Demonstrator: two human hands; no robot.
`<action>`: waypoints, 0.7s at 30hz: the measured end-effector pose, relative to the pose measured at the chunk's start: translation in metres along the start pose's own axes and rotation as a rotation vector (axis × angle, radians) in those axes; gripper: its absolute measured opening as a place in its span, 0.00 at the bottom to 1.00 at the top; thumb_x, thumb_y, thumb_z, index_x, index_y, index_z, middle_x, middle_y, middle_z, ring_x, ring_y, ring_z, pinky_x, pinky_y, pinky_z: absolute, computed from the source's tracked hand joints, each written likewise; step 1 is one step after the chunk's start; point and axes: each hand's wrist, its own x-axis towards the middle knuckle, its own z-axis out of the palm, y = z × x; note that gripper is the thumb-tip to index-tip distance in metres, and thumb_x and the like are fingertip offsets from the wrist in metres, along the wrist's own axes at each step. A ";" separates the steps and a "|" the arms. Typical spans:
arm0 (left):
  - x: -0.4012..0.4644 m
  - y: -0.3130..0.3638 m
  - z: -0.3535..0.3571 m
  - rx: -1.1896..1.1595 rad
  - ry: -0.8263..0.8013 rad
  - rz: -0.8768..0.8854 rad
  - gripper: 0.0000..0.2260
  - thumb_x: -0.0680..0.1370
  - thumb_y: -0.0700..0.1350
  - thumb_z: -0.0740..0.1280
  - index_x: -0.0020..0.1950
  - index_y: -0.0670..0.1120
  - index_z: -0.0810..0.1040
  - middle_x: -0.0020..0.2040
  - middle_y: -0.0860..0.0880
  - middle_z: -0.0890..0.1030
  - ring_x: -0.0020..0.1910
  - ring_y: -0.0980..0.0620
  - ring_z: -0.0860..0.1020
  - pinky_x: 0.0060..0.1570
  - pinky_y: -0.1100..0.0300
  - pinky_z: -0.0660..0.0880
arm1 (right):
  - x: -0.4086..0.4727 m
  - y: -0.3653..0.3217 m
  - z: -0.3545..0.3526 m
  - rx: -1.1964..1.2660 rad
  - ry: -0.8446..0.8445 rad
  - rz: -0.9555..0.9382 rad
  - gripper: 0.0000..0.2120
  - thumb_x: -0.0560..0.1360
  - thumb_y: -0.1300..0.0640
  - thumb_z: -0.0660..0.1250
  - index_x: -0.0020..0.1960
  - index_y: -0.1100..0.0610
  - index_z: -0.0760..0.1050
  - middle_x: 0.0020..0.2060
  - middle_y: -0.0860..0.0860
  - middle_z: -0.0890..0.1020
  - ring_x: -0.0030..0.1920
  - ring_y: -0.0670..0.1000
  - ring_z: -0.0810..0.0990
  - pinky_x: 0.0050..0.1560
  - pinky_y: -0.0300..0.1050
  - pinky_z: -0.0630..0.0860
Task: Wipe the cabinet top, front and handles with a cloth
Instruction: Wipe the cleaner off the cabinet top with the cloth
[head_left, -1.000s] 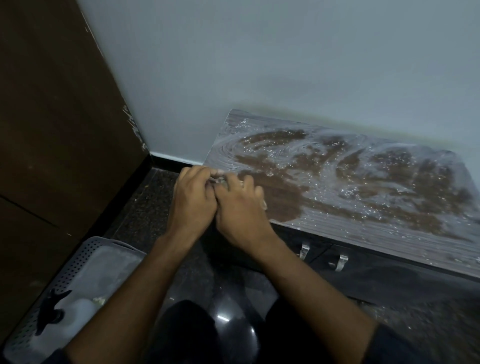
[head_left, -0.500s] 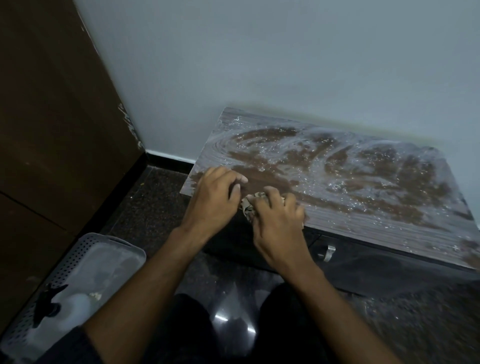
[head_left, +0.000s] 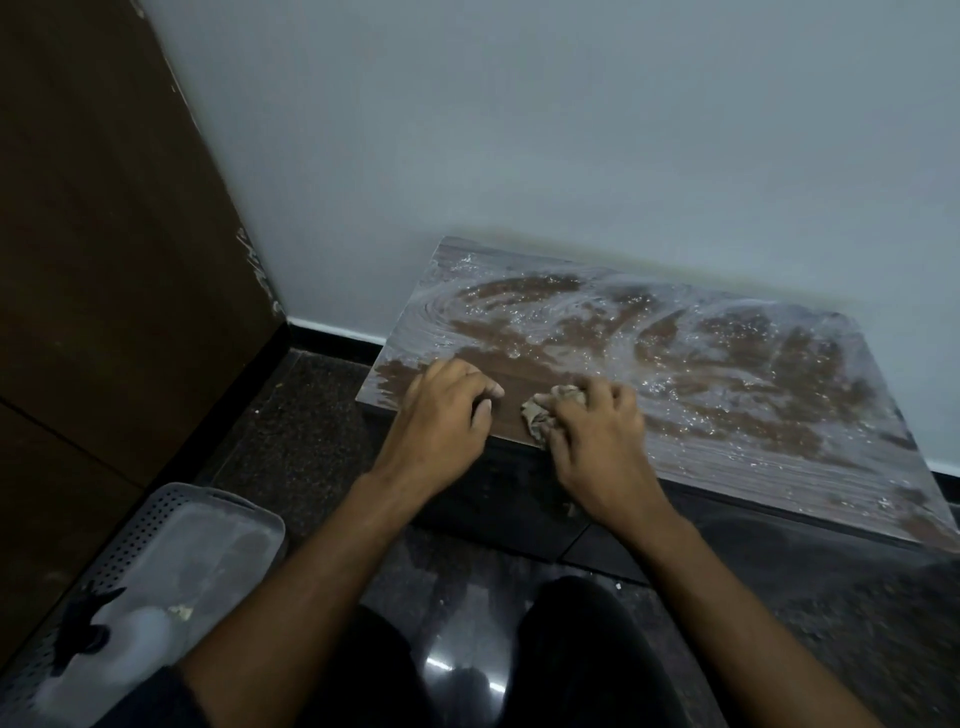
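1. Wall (head_left: 571, 130): pale and plain behind the cabinet. Unchanged from a second ago, though the view has shifted.
2. Door (head_left: 104, 234): dark wooden panel at the left, chipped along its edge.
3. Floor (head_left: 291, 441): dark speckled stone; the person crouches on it, knees at the bottom of the view.
4. Cabinet top (head_left: 753, 405): wood-grain surface against the wall, streaked nearly all over with whitish wet swirls and droplets. A cleaner brown patch shows at the near left corner. By my reading most of the top is yet to be wiped.
5. Cabinet front (head_left: 519, 514): dark and dim; the handles cannot be made out here.
6. Basket (head_left: 156, 519): perforated grey plastic on the floor at lower left, contents blurred.
7. Left hand (head_left: 441, 415): a second ago pressed against the right hand at the cabinet's corner; now parted from it, resting on the near left corner with fingers loosely curled, holding nothing.
8. Right hand (head_left: 597, 431): fingers curled round the cloth, pressing it on the top near the front edge.
9. Cloth (head_left: 540, 415): small crumpled beige wad, earlier hidden between both hands, now held by the right alone. The bunching looks finished; wiping strokes seem about to begin.
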 end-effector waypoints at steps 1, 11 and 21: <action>0.000 0.001 0.000 0.002 0.001 0.008 0.07 0.78 0.43 0.66 0.54 0.50 0.81 0.51 0.56 0.76 0.55 0.56 0.72 0.60 0.58 0.69 | 0.012 0.008 -0.001 -0.001 0.007 0.065 0.14 0.80 0.51 0.63 0.64 0.50 0.76 0.70 0.54 0.66 0.67 0.56 0.61 0.65 0.56 0.64; -0.009 -0.005 -0.007 0.016 0.144 -0.075 0.04 0.77 0.42 0.66 0.50 0.49 0.78 0.49 0.53 0.77 0.53 0.52 0.73 0.57 0.50 0.73 | 0.025 -0.037 0.020 0.075 -0.067 -0.188 0.19 0.79 0.54 0.60 0.69 0.47 0.69 0.69 0.49 0.65 0.64 0.54 0.62 0.60 0.52 0.64; -0.022 -0.054 -0.032 -0.084 0.485 -0.425 0.12 0.75 0.37 0.67 0.58 0.46 0.81 0.56 0.48 0.78 0.59 0.48 0.74 0.61 0.55 0.70 | 0.059 -0.108 0.053 0.108 -0.075 -0.223 0.16 0.79 0.55 0.59 0.66 0.52 0.71 0.64 0.52 0.69 0.59 0.54 0.65 0.60 0.56 0.68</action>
